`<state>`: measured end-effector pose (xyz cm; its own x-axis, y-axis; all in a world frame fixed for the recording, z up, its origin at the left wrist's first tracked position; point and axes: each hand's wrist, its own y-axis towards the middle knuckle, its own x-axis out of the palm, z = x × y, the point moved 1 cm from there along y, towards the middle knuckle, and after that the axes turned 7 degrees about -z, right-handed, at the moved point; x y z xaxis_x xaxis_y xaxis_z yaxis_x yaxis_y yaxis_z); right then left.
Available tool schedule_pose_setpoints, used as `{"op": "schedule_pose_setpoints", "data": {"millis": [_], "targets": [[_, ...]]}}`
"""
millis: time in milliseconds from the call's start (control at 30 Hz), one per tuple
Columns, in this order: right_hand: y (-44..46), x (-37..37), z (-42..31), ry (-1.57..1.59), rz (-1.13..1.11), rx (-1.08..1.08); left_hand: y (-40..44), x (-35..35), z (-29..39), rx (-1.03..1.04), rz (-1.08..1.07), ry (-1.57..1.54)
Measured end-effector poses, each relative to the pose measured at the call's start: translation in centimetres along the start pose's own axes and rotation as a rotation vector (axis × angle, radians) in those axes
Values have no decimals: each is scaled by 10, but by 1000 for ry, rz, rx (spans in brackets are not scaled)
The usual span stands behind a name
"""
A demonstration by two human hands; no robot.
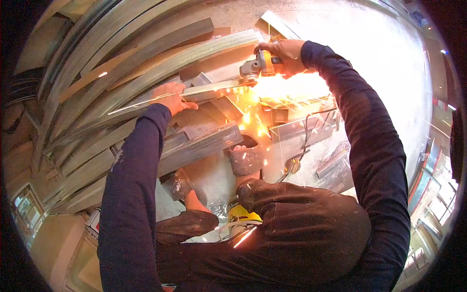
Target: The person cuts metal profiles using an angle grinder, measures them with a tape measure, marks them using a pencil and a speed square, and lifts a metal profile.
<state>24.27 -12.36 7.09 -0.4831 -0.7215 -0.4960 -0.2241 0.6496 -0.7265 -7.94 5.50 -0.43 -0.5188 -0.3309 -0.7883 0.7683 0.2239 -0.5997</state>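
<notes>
My right hand (288, 54) is wrapped round a yellow and grey angle grinder (264, 64). The grinder's head touches or nearly touches the end of a long metal bar (214, 89), and bright sparks (287, 87) spray from there to the right and downward. My left hand (170, 97) rests on the same bar, further left, its fingers wrapped over it and the thumb pointing right. The grinder's disc is hidden by the glare.
Long metal profiles (194, 56) lie stacked at the upper left. Shorter metal pieces (204, 143) lie below the bar. A black cable (306, 136), a yellow tape measure (292, 166) and a yellow container (241, 214) are near my feet.
</notes>
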Motion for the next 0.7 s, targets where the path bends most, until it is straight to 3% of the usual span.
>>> {"op": "schedule_pose_setpoints", "data": {"millis": [67, 267, 400, 467, 567, 700], "targets": [[6, 5, 13, -140, 103, -103, 0, 5, -3, -2, 18, 1], [-1, 1, 2, -11, 93, -126, 0, 2, -1, -5, -14, 7], [-3, -1, -9, 78, 63, -16, -5, -1, 3, -27, 51, -23], [-5, -2, -9, -84, 121, -73, -3, 3, 1, -18, 49, -23], [9, 8, 14, -78, 138, -152, -1, 3, 0, -22, 21, -13], [2, 0, 2, -27, 60, -54, -3, -1, 1, -37, -7, -20]]}}
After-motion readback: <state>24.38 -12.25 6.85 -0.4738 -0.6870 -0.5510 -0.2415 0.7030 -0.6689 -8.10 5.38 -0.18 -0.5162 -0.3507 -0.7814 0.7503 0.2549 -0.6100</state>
